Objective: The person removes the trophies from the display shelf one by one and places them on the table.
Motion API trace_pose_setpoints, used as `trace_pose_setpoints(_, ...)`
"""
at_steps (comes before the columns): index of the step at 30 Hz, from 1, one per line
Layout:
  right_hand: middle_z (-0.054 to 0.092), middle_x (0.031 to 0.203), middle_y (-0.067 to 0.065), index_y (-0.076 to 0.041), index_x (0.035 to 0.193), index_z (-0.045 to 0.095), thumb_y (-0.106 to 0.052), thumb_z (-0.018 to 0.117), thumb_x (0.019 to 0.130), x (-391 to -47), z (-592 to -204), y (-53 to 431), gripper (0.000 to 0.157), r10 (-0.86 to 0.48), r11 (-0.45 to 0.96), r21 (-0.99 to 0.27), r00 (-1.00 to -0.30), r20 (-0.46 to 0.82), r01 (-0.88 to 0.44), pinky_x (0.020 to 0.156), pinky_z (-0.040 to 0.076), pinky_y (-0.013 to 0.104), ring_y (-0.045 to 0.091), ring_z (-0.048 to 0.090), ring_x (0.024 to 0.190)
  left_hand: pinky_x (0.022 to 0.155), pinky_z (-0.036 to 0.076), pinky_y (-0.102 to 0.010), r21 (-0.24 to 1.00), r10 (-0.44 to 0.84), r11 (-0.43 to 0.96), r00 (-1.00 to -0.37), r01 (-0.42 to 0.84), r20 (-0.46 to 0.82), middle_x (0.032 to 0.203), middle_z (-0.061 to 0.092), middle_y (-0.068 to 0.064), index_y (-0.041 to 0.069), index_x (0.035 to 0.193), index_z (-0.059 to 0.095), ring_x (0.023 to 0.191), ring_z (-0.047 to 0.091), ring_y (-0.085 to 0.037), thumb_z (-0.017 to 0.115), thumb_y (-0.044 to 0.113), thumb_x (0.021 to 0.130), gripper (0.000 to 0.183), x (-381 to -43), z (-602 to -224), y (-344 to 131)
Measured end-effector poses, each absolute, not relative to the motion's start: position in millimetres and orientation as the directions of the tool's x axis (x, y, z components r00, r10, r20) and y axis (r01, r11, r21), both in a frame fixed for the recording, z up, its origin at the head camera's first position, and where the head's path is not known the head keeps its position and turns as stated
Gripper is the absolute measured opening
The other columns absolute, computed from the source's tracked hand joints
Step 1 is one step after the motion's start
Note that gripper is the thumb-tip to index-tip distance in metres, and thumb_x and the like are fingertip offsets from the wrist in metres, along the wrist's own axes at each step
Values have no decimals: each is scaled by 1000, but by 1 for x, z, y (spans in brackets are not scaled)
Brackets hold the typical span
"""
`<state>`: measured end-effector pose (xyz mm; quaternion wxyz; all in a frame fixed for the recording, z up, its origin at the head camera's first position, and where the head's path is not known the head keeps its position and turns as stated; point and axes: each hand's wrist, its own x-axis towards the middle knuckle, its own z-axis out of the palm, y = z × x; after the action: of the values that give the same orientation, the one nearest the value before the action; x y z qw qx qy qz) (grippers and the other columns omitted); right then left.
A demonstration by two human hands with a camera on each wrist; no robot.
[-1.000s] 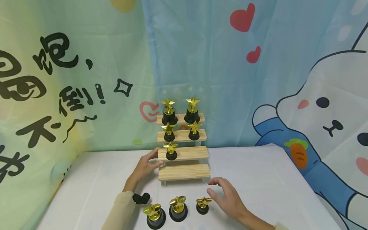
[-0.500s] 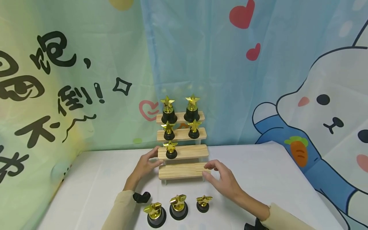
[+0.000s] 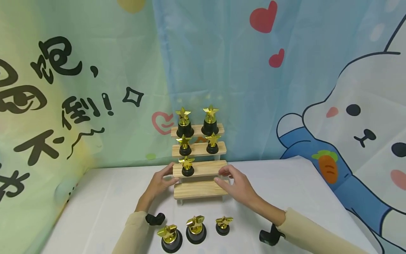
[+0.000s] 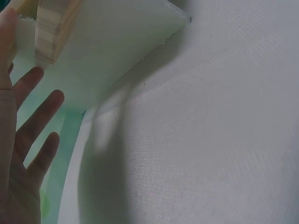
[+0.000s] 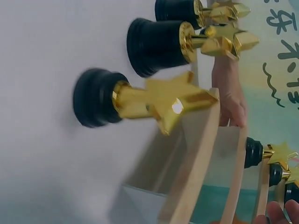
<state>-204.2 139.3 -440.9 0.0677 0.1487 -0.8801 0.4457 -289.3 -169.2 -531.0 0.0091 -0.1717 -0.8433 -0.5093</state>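
Note:
A wooden four-step display stand (image 3: 209,189) stands on the white-covered table. On its upper three steps are gold star trophies with black bases, including a lone small trophy (image 3: 188,167) on the third step from the top. My left hand (image 3: 159,181) is at the left end of that step, several fingers spread apart in the left wrist view. At the right end of the lower two steps is my right hand (image 3: 237,185), its fingers loosely curved with nothing held. Its fingertips (image 5: 277,213) show at the lower right corner of the right wrist view.
In front of the stand are two larger trophies, one left (image 3: 170,239) and one middle (image 3: 196,230), and a small trophy (image 3: 223,225) on the right. A printed cloth backdrop (image 3: 253,106) hangs behind the table.
My right hand has moved up and to the left, from beside the small front trophy to the stand's right end. My left hand stays at the left end; the trophies keep their places.

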Motion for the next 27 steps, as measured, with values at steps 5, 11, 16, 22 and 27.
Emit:
trace_pose_setpoints(5, 65, 112, 6, -6, 117, 60, -33, 69, 89, -215, -434, 130, 39, -210, 547, -774, -947, 241, -318, 97, 46, 51, 27, 60, 108, 105, 41, -57, 852, 294, 417, -934, 318, 204, 126, 66, -17, 7, 146, 43, 118, 61, -38, 75, 21, 85, 70, -289, -532, -169)
trace_pose_setpoints(11, 65, 116, 5, -12, 119, 60, -35, 69, 89, -230, -430, 111, 39, -221, 554, -768, -947, 235, -320, 98, 46, 45, 24, 60, 109, 104, 41, -59, 859, 287, 404, -935, 314, 207, 125, 66, -18, 8, 146, 44, 118, 61, -40, 75, 19, 85, 69, -291, -533, -170)
trace_pose_setpoints(16, 64, 118, 5, -13, 120, 60, -35, 70, 88, -241, -425, 94, 41, -211, 563, -768, -951, 224, -306, 93, 48, 44, 23, 59, 111, 103, 42, -58, 856, 290, 396, -930, 332, 226, 124, 66, -19, 7, 145, 45, 117, 61, -39, 75, 19, 85, 68, -291, -534, -170)
trace_pose_setpoints(22, 63, 122, 4, -14, 124, 58, -41, 69, 87, -248, -421, 81, 46, -244, 594, -745, -950, 193, -304, 92, 49, 45, 23, 58, 113, 103, 42, -58, 855, 284, 401, -932, 328, 224, 123, 67, -18, 5, 145, 44, 116, 62, -38, 76, 20, 85, 69, -289, -533, -170)
trace_pose_setpoints(27, 63, 124, 4, -17, 124, 58, -42, 70, 86, -254, -422, 74, 47, -251, 594, -746, -951, 182, -300, 93, 49, 45, 23, 59, 115, 104, 42, -56, 855, 275, 416, -939, 311, 208, 123, 67, -16, 10, 145, 45, 117, 62, -37, 76, 21, 85, 69, -289, -533, -171)
